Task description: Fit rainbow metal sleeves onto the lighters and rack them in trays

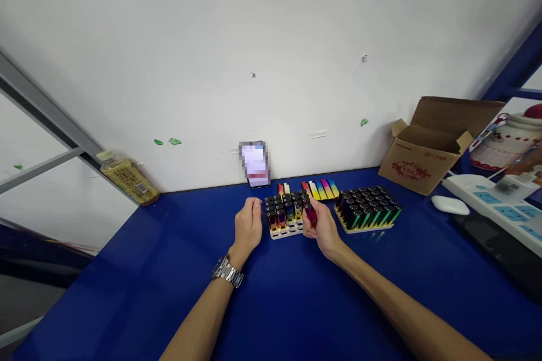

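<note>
My right hand [322,230] is closed around a black-topped tube [310,214] with a shiny red-purple body, held over the right end of a white holder [292,230] with holes. Several similar tubes [281,218] stand upright in that holder, and front holes show bare at its middle and right. On the holder's left, my left hand [249,224] is closed with its thumb on top, a metal watch on the wrist. Its curled fingers hide whatever may be in them. A second pale holder [368,230], to the right, is packed with black-topped tubes [370,206] with green-yellow bodies.
Flat colourful pieces [322,189] lie behind the holders. A phone [256,166] leans on the wall. At left stands a bottle [129,177] of yellow liquid. Rightward are an open cardboard box [417,161], a white case [450,205], a power strip [499,203] and a black object [495,248].
</note>
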`<state>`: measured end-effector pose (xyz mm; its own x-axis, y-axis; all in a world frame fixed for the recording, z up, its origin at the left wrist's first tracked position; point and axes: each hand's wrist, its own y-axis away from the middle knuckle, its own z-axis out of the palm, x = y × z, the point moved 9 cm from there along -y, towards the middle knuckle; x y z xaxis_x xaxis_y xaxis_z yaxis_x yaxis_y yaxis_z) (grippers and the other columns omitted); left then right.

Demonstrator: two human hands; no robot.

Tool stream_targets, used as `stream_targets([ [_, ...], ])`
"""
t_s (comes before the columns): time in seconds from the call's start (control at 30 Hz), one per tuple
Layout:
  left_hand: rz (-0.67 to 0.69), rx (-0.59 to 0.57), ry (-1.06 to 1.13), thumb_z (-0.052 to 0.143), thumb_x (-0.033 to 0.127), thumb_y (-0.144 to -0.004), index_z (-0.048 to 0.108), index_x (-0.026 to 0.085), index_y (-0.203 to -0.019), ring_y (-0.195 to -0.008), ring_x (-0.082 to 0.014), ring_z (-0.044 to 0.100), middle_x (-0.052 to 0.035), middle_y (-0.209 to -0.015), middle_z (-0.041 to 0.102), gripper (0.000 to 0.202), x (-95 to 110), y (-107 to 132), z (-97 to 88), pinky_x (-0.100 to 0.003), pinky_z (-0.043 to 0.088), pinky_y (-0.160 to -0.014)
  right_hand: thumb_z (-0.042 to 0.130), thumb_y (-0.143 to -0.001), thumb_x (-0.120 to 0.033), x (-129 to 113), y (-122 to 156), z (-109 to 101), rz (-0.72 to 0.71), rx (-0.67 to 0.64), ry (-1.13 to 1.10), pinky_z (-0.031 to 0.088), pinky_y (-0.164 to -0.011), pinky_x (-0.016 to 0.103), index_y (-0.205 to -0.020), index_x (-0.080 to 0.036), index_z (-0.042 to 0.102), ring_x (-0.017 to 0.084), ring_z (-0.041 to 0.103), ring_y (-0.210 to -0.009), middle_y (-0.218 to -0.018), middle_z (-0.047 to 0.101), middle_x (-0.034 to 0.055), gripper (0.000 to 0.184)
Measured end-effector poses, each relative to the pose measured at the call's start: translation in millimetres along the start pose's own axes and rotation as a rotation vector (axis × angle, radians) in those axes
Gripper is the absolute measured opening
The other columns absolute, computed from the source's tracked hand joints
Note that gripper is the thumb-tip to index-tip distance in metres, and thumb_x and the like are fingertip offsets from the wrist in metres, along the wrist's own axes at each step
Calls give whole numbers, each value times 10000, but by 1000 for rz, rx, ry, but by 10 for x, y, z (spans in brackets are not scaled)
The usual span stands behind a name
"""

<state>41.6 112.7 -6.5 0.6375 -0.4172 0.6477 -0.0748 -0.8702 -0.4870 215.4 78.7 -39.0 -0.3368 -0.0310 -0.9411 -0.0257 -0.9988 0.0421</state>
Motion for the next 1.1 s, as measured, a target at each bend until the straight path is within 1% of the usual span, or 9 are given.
stream_targets([
  [0.07, 20, -39, -27, 272, 351, -956, 523, 196, -871, -530, -134, 503, 21, -613, 526, 307, 37, 4, 32, -250, 374, -557, 293, -873, -347, 70, -3, -52, 59, 62, -38, 122, -375, 229, -403, -216, 321, 55, 143, -319, -349, 210, -69, 489],
  [0.17, 53, -67, -61, 273, 342, -957, 516, 197, -866, -561, -139, 504, 13, -645, 538, 297, 88, 12, 52, -252, 361, -572, 300, -840, -276, 83, 5, -91, 69, 116, -46, 102, -365, 221, -410, -217, 318, 56, 135, -317, -354, 233, -65, 435],
  [0.33, 41, -98, -64, 258, 345, -964, 499, 198, -854, -564, -139, 487, 16, -641, 520, 304, 77, 13, 79, -253, 345, -573, 278, -868, -343, 91, 25, -35, 134, 90, -88, 129, -343, 204, -373, -217, 320, 52, 138, -296, -315, 208, -66, 512],
  [0.5, 35, -125, -70, 247, 352, -968, 484, 202, -845, -556, -139, 474, 20, -636, 508, 306, 65, 14, 105, -255, 331, -568, 280, -831, -300, 82, 6, -50, 103, 101, -92, 120, -330, 197, -370, -215, 341, 52, 134, -289, -315, 213, -66, 473],
  [0.63, 33, -131, -70, 246, 351, -967, 472, 205, -828, -551, -140, 463, 23, -627, 494, 302, 64, 14, 107, -255, 324, -565, 267, -837, -286, 90, 3, -58, 106, 95, -91, 124, -342, 197, -356, -211, 334, 49, 130, -293, -311, 204, -64, 492],
  [1.0, 36, -147, -69, 242, 345, -966, 441, 213, -793, -541, -137, 443, 29, -613, 469, 295, 71, 16, 129, -258, 313, -565, 248, -836, -268, 136, -25, -91, 118, 93, -84, 130, -342, 204, -363, -209, 353, 54, 132, -292, -312, 205, -59, 488],
  [1.1, 43, -148, -68, 241, 344, -967, 429, 213, -778, -531, -133, 429, 33, -602, 451, 297, 79, 16, 130, -258, 306, -557, 247, -833, -284, 144, -31, -91, 119, 93, -88, 121, -340, 201, -365, -212, 357, 55, 134, -289, -308, 202, -60, 486],
])
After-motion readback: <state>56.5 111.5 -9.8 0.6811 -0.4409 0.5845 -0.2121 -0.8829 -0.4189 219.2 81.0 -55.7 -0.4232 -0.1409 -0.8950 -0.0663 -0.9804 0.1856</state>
